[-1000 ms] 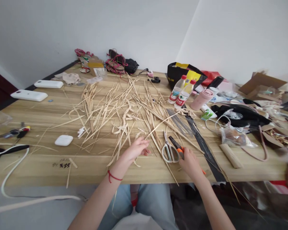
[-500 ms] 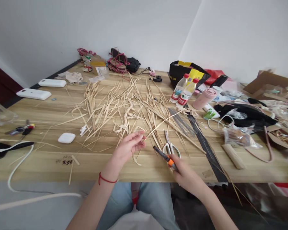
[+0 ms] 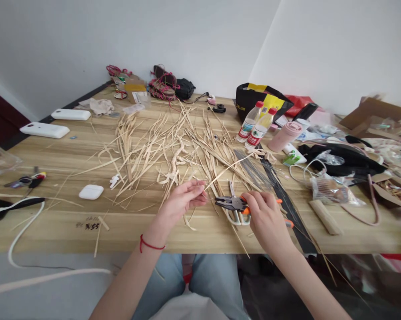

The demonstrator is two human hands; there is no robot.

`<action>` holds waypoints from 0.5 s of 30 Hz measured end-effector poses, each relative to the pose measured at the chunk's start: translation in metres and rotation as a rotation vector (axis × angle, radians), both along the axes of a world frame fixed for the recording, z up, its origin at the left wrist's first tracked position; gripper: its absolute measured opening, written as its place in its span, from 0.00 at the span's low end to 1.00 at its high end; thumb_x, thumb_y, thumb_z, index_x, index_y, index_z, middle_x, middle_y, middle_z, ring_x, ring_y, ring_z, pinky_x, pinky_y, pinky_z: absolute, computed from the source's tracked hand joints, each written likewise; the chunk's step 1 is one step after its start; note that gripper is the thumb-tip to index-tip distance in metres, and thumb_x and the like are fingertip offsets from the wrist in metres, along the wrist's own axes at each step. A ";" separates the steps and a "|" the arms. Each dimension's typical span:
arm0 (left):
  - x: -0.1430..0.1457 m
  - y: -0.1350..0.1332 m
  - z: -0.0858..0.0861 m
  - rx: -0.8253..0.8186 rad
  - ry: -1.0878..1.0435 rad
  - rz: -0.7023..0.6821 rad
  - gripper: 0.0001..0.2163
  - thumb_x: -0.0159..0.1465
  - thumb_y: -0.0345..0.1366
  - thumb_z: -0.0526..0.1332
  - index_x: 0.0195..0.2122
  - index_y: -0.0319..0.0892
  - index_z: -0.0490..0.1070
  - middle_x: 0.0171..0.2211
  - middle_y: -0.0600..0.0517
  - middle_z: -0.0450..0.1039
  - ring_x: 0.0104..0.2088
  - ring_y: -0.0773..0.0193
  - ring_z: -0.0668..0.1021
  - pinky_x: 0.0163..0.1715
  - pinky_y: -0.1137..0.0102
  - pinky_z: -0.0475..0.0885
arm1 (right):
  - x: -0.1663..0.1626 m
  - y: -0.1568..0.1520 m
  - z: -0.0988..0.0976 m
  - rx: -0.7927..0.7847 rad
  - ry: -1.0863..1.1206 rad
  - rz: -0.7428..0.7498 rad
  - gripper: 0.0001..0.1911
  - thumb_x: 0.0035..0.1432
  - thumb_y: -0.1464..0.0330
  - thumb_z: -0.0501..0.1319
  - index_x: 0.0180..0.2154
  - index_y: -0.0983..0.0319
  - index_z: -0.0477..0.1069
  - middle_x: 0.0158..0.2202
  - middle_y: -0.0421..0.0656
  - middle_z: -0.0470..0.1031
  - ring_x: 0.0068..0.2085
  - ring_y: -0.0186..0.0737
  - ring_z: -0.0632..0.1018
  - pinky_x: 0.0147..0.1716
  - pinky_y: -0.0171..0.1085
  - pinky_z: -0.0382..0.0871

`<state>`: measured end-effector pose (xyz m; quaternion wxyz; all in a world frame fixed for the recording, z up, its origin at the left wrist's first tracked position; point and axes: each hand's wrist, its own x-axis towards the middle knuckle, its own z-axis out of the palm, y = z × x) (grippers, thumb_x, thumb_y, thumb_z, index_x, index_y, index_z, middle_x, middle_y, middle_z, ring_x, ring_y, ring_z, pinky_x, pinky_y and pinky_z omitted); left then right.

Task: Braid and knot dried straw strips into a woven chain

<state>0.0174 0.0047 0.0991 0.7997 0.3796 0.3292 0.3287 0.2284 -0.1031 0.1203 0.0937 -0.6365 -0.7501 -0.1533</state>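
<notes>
Your left hand has thumb and fingers pinched together on a narrow, pale strip sloping away to the right; your right hand is wrapped around the orange handles of dark metal pliers, above scissors. Just beyond lies a knobbly, plaited piece among flat, straw-like strips. To the right, a clear wrapper contains a rounded brown item; a cardboard box holds small brownish pieces.

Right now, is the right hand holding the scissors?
No, the right hand grips orange-handled pliers, while the scissors lie on the table, partly hidden behind them.
</notes>
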 end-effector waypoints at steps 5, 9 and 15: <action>0.004 -0.001 0.000 0.024 0.015 -0.012 0.11 0.55 0.33 0.65 0.38 0.37 0.69 0.27 0.52 0.73 0.24 0.71 0.76 0.27 0.76 0.73 | 0.003 0.003 0.001 0.040 -0.035 -0.028 0.22 0.53 0.81 0.48 0.49 0.63 0.63 0.46 0.50 0.69 0.45 0.50 0.64 0.44 0.46 0.61; 0.007 -0.002 0.002 0.015 0.034 -0.015 0.11 0.54 0.32 0.65 0.38 0.37 0.68 0.27 0.53 0.73 0.24 0.70 0.76 0.25 0.76 0.73 | 0.002 0.004 0.004 0.066 -0.070 -0.033 0.21 0.54 0.80 0.48 0.49 0.63 0.62 0.47 0.50 0.68 0.45 0.50 0.64 0.44 0.46 0.61; 0.007 -0.002 0.004 0.022 0.052 -0.026 0.12 0.55 0.33 0.65 0.39 0.37 0.68 0.27 0.52 0.73 0.25 0.69 0.77 0.27 0.74 0.74 | 0.003 0.004 0.008 0.065 -0.116 -0.040 0.17 0.56 0.77 0.51 0.48 0.63 0.63 0.46 0.50 0.69 0.45 0.50 0.64 0.41 0.45 0.61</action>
